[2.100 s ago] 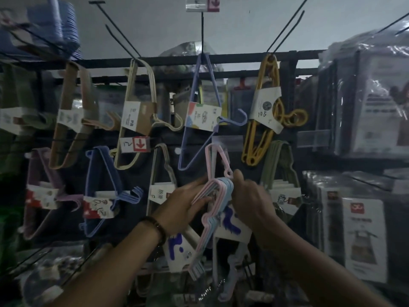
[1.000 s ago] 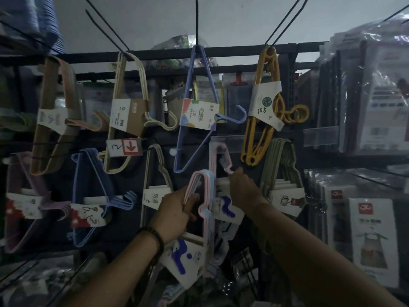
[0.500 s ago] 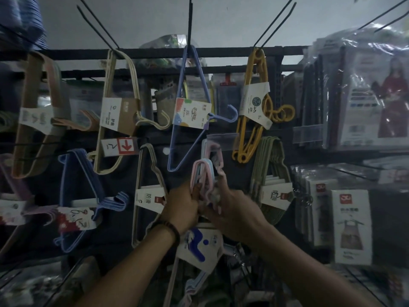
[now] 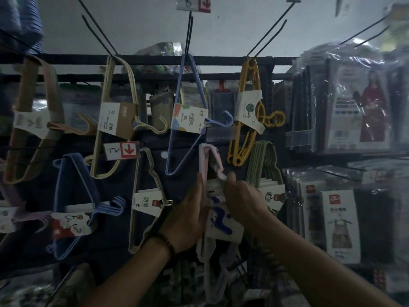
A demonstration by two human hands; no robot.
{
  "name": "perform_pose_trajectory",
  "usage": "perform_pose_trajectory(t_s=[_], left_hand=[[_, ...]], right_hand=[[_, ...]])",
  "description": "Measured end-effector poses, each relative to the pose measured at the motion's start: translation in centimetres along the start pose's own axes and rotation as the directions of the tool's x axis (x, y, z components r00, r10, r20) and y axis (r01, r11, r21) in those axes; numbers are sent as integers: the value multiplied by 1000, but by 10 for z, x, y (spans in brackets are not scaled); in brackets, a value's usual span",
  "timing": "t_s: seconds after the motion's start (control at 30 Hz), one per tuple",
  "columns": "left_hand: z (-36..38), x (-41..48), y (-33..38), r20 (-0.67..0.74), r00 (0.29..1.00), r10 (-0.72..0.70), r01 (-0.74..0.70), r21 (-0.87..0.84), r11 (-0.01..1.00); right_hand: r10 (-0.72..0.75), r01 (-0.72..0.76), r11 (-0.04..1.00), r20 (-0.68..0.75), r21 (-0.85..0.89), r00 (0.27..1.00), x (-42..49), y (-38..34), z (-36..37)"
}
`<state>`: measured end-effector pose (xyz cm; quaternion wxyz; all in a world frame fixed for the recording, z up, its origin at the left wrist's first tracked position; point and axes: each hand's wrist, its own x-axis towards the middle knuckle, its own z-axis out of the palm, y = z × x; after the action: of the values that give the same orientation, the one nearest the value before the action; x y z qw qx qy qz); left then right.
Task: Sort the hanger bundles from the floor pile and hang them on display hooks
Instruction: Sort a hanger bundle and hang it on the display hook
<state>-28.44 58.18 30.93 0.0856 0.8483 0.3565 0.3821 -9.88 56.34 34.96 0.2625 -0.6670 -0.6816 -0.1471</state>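
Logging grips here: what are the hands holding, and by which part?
Pink hanger bundle: left hand grips its upright side, right hand pinches near its hooks.

Seen from one wide-angle head camera, close before the display hooks (image 4: 271, 28), facing forward and tilted slightly up, with the rack rail (image 4: 155, 60) across the far middle and wrapped packages (image 4: 354, 107) at the right.

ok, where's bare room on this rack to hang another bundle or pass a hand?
Free: dark panel between blue bundle and beige bundle, under the price tag; bare prong lengths of the top hooks. Crowded: centre, where left hand and right hand hold the pink bundle beside the green bundle; bagged packs fill the right.
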Motion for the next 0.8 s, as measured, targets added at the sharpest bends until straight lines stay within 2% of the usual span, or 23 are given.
perform_pose_trajectory(t_s=[0.13,0.33,0.4,0.5,0.6,0.7,0.8], left_hand=[[0,-7,3,-18,995,103,-101,86,991],[8,4,13,-79,987,137,-128,110,986],[14,7,9,-80,986,145,-133,140,981],[16,11,1,-73,987,140,-127,165,978],[11,14,-6,-67,986,155,-136,233,963],[6,17,-13,-52,987,155,-135,278,951],[10,17,-18,-30,990,136,-120,310,943]], right_hand=[[-48,46,998,-76,-38,996,-5,6,-3],[-44,34,998,-160,-60,986,-1,16,-3],[-20,9,997,-155,-74,988,0,18,2],[22,-25,999,-77,-45,997,9,16,11],[-24,20,999,-63,-50,998,17,12,24],[-24,35,996,-123,86,992,24,15,39],[19,10,964,-105,266,994,30,18,44]])
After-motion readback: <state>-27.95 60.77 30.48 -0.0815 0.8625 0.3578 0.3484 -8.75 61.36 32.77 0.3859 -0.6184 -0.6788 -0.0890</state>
